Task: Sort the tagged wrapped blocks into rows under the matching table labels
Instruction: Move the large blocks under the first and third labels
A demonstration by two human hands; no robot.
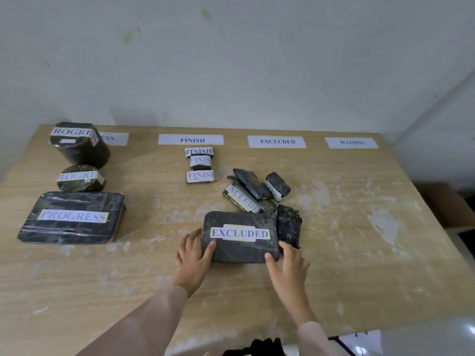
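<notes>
A large black wrapped block tagged EXCLUDED (240, 249) lies flat near the table's middle. My left hand (194, 255) grips its left end and my right hand (289, 263) grips its near right corner. Just behind it sits a heap of smaller black blocks (257, 192), one showing an EXCLUDED tag, with a dark block (289, 227) standing at the big block's right end. Three PROGRESS blocks (73, 217) form a column at the left. Three small FINISH blocks (200, 164) line up under the FINISH label (190, 140).
Paper labels lie along the wooden table's far edge: a half-hidden PROGRESS one, EXCLUDED (277, 141) and WAITING (351, 142). A white wall rises right behind the table. A cardboard box (447, 204) stands beyond the table's right edge.
</notes>
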